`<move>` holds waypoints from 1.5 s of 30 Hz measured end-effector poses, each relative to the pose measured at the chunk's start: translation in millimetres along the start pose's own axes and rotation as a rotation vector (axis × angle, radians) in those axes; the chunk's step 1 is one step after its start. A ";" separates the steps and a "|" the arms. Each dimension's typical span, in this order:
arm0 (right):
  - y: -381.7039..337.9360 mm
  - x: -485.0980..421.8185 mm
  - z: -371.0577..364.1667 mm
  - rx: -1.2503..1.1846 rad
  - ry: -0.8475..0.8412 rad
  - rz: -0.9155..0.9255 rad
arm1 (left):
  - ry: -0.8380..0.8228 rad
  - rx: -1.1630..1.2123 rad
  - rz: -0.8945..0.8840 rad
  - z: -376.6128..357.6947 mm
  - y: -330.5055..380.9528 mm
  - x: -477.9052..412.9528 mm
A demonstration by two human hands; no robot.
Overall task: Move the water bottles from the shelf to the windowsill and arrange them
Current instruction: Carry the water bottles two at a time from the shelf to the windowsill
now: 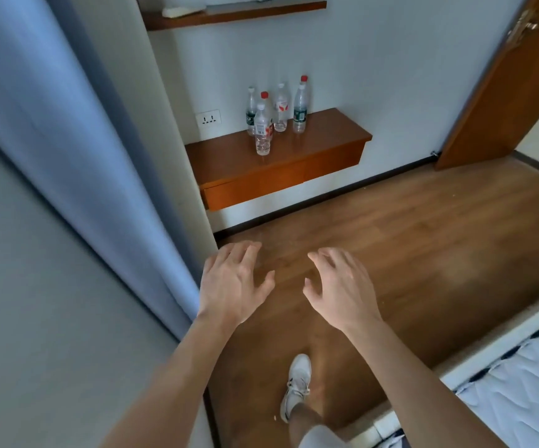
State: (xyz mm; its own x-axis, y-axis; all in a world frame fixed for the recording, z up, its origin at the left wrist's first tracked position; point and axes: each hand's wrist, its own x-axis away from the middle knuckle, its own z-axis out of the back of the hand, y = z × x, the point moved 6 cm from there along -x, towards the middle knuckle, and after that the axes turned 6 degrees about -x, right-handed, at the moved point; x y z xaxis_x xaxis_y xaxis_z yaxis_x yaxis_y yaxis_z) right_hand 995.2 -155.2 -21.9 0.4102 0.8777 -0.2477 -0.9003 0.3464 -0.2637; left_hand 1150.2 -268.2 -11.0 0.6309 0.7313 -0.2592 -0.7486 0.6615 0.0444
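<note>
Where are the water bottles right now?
In the head view, the water bottles stand clustered on the lower wooden shelf against the wall, just right of the wall socket.

One wide-angle view from the person's head, facing forward and down, floor (423, 240) near below, shelf (310, 153) with water bottles (263, 130) farther ahead, curtain (68, 130) close on left side

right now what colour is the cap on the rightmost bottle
Red cap, on the rightmost bottle; the head view shows it.
</note>
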 end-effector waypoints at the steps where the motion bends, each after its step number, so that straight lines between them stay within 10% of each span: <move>1: 3.9 -14.0 -2.9 0.003 0.002 -0.009 | 0.002 -0.004 -0.002 -4.6 -1.6 -15.4; 45: 223.1 -685.2 -163.6 -0.061 -0.115 0.016 | -0.107 -0.031 0.122 -212.6 -89.9 -638.3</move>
State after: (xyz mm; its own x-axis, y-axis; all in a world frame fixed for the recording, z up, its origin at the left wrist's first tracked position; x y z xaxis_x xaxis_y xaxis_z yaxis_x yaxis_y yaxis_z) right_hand 537.0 -733.5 -63.5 0.3734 0.9164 -0.1442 -0.8944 0.3144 -0.3181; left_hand 771.4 -829.7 -54.7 0.5518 0.8206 -0.1489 -0.8259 0.5625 0.0394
